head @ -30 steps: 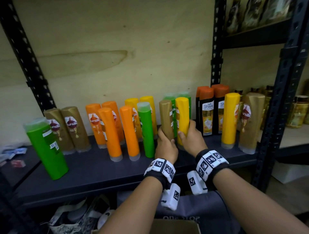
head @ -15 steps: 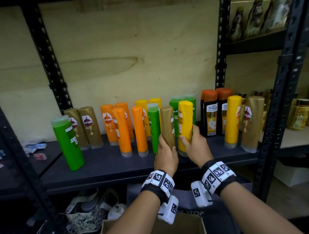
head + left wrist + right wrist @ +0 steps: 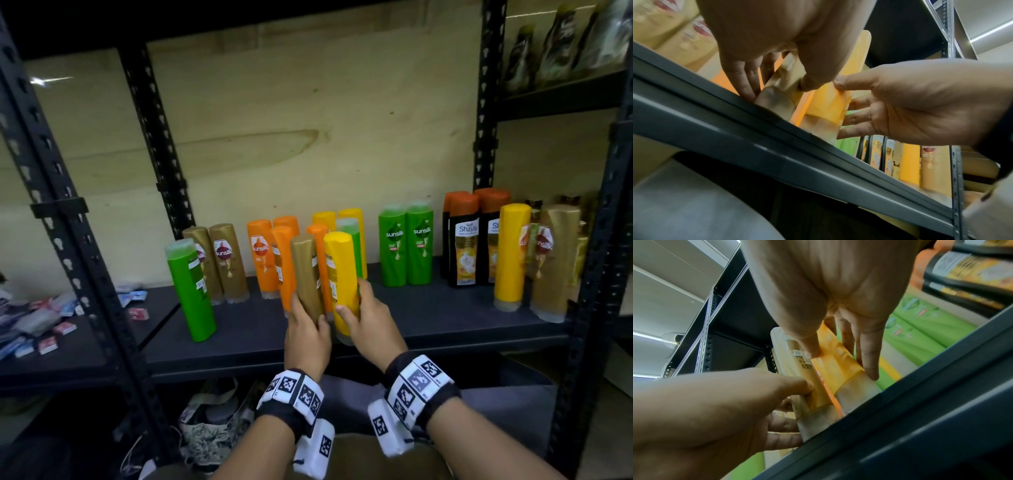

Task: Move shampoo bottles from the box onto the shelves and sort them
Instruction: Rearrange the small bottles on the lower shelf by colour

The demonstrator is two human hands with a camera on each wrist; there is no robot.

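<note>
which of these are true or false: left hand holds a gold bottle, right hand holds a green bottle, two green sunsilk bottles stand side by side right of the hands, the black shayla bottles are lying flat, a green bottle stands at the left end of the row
1. The left hand holds a gold bottle. True.
2. The right hand holds a green bottle. False: it grips a yellow bottle.
3. Two green Sunsilk bottles stand side by side right of the hands. True.
4. The black Shayla bottles lie flat. False: they stand upright on the shelf.
5. A green bottle stands at the left end of the row. True; it leans slightly.
</note>
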